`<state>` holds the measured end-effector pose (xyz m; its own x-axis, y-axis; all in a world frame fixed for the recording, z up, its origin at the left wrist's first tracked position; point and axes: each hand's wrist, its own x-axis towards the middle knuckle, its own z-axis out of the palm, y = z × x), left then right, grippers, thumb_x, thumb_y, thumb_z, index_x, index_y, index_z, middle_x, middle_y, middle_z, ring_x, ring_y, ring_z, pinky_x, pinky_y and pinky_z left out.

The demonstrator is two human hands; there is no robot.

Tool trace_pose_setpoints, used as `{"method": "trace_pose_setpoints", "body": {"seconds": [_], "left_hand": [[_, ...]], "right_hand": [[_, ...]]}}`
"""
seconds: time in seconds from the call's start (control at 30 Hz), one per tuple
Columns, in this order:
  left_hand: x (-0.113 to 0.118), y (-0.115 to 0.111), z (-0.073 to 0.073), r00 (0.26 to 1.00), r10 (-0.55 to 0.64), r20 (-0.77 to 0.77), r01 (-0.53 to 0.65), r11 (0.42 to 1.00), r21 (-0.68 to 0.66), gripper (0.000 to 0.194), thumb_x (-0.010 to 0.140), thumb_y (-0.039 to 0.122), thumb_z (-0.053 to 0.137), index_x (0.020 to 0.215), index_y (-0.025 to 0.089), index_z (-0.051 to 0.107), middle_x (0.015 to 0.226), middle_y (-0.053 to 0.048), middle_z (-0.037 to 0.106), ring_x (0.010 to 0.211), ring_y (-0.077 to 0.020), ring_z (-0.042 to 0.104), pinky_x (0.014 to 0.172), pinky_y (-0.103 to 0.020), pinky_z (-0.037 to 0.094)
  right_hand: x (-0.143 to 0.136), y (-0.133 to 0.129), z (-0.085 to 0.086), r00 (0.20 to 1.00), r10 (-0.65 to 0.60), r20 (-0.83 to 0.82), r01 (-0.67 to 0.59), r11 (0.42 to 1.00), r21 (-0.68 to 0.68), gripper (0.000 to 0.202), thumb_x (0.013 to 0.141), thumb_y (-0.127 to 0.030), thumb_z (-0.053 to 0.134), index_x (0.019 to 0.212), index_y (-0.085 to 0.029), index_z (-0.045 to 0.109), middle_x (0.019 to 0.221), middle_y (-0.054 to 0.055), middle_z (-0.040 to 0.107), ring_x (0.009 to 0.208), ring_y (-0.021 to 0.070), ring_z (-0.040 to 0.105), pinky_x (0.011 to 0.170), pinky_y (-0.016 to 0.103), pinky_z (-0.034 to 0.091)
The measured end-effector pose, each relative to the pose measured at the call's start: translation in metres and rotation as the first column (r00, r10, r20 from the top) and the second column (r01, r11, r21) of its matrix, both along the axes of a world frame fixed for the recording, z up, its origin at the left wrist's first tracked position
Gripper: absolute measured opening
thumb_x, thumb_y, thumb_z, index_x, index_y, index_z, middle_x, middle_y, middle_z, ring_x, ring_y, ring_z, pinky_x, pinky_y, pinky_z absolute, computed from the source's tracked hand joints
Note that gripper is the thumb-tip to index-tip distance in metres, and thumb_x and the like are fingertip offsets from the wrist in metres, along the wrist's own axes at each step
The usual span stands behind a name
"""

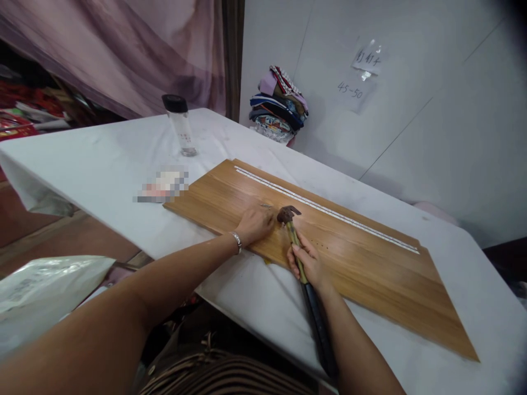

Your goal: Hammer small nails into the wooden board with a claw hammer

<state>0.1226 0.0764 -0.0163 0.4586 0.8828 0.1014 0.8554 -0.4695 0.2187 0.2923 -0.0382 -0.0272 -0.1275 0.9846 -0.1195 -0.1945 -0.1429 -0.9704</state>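
A claw hammer with a rusty head and a long black grip is held in my right hand, fingers wrapped round the upper handle. Its head is just above the wooden board, close beside my left hand. My left hand rests low on the board with fingers curled and pressed together; what they pinch, if anything, is hidden. A few small nails lie by its knuckles. To the right of the hammer, several small dark marks dot the board.
Two white measuring strips run along the board's far side. A clear bottle with a black lid and a blurred-out flat object are on the white-covered table. Folded clothes are stacked by the wall. A plastic bag is at lower left.
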Motion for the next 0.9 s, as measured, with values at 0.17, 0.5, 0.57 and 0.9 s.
{"method": "trace_pose_setpoints", "body": {"seconds": [0.17,0.5,0.57,0.9], "left_hand": [[-0.0002,-0.0013,0.0024,1.000,-0.008,-0.004,0.008,1.000,0.006,0.037,0.094,0.034,0.036,0.095,0.017,0.069,0.099,-0.010,0.072,0.090,-0.0223,0.065,0.080,-0.033,0.045],[-0.0003,-0.0016,0.0022,1.000,-0.012,-0.008,0.012,1.000,0.007,0.040,0.095,0.036,0.034,0.092,0.017,0.070,0.096,-0.011,0.073,0.088,-0.0217,0.066,0.082,-0.033,0.045],[-0.0002,-0.0017,0.0022,1.000,-0.004,-0.017,0.004,1.000,0.001,0.040,0.095,0.036,0.034,0.094,0.017,0.070,0.097,-0.010,0.073,0.088,-0.0213,0.066,0.081,-0.032,0.045],[-0.0004,-0.0015,0.0014,1.000,0.001,0.015,-0.001,1.000,0.004,0.041,0.094,0.036,0.034,0.088,0.017,0.070,0.098,-0.012,0.072,0.091,-0.0234,0.065,0.083,-0.035,0.046]], "right_hand": [[-0.0003,0.0005,-0.0003,1.000,0.003,-0.002,-0.003,1.000,0.022,0.078,0.084,-0.046,0.062,0.150,-0.017,0.034,0.058,-0.007,0.054,0.033,0.0055,0.040,0.029,0.017,0.029],[-0.0012,0.0009,0.0004,1.000,-0.012,-0.020,0.012,1.000,0.013,0.082,0.082,-0.046,0.064,0.151,-0.017,0.031,0.058,-0.007,0.055,0.032,0.0055,0.039,0.029,0.017,0.029],[-0.0010,0.0012,0.0000,1.000,-0.010,-0.029,0.011,1.000,0.012,0.083,0.082,-0.046,0.064,0.152,-0.018,0.030,0.058,-0.007,0.055,0.032,0.0058,0.040,0.029,0.017,0.030],[0.0011,0.0001,-0.0018,0.998,-0.001,-0.068,0.001,1.000,-0.001,0.079,0.084,-0.044,0.061,0.152,-0.019,0.030,0.061,-0.006,0.056,0.034,0.0058,0.042,0.030,0.016,0.031]]}}
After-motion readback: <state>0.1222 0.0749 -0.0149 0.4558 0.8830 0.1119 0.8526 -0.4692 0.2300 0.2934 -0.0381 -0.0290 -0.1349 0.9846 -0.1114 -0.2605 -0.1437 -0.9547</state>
